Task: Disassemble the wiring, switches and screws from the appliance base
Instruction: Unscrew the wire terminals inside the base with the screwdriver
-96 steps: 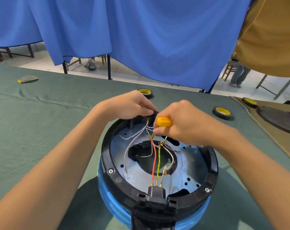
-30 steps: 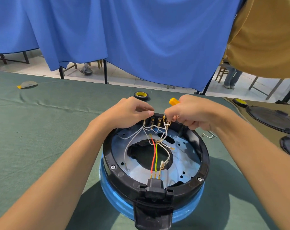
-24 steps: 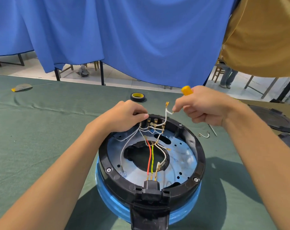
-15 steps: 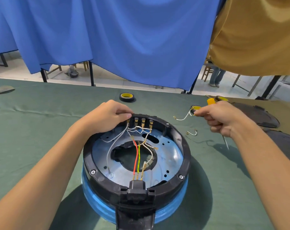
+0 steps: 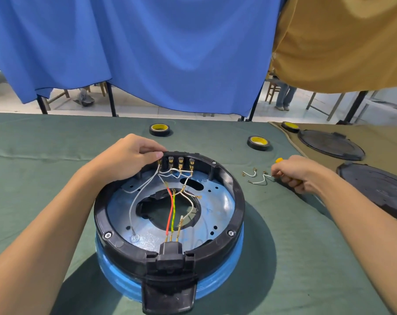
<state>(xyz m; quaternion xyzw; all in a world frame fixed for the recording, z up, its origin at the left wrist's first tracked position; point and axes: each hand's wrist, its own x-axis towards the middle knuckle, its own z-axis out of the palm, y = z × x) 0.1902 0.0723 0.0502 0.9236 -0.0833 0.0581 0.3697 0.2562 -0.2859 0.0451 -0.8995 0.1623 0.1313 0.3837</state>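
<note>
Both sets of fingers are clenched. Those of the right hand [image 5: 300, 172] curl round the yellow-handled screwdriver [image 5: 279, 160]. Their tips sit at the end of a short white wire [image 5: 260, 183], which lies on the counter [image 5: 56, 155] just right of the appliance base [image 5: 238, 201]. I cannot tell whether they are pinching it or have let go. Half a second ago that wire hung in the air from this hand, and a second ago it was plugged into the terminal block [image 5: 180, 161] at the far side of the base. A second loose wire [image 5: 250, 174] lies just beside the first, a little nearer the base. The left hand [image 5: 127, 160] grips the far left rim of the base, its fingertips [image 5: 156, 153] hooked over next to the terminal block, and seems to be steadying it.

One more lead looks to be off, but much is left inside the base. White wires are still on the block, a red wire [image 5: 170, 208] and a green-yellow wire [image 5: 173, 210] run to the socket [image 5: 170, 248] at the near side, and the rim screws [image 5: 107, 235] are in place. Beyond the base sit two tape rolls [image 5: 159, 130], and black lids [image 5: 330, 144] lie well to its right
</note>
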